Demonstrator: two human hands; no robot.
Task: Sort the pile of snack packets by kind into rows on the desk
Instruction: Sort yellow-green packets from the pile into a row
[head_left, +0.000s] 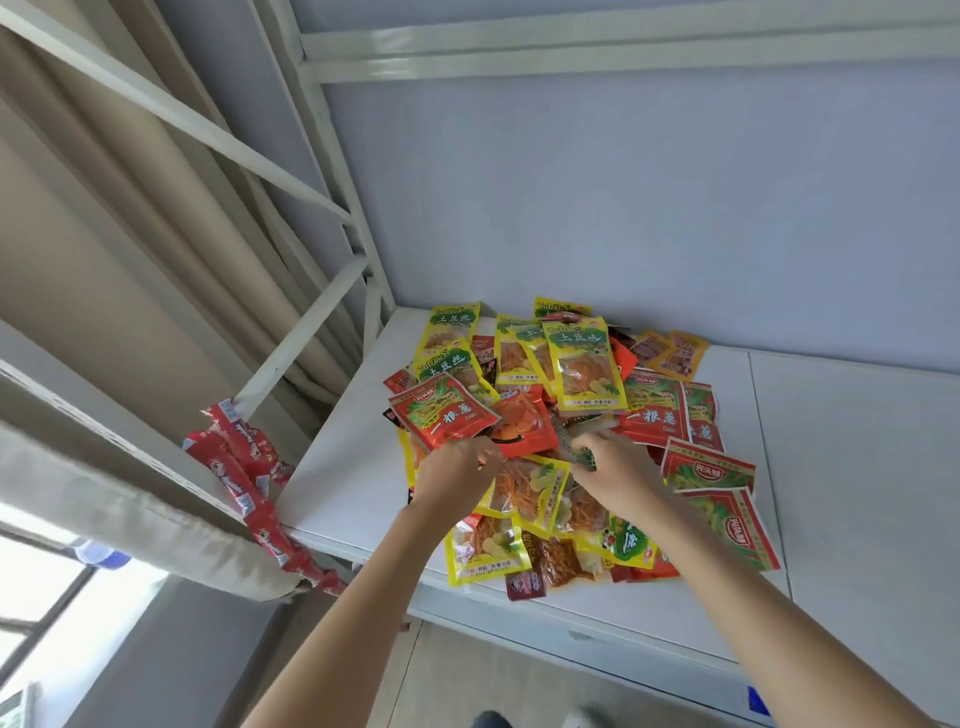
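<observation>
Both forearms reached over the desk (358, 483) edge into the unsorted pile of snack packets (561, 441). Her left hand (457, 475) pinched a red packet (441, 413) to lift it free; the right hand (615, 467) curled onto a dotted green packet (582, 456).

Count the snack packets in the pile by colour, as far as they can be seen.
Yellow packets with green label: at least 8
Red packets with green picture: 5
Orange packets: at least 3
Total: at least 16; more lie hidden under these, and some small dark ones are too covered to sort.
</observation>
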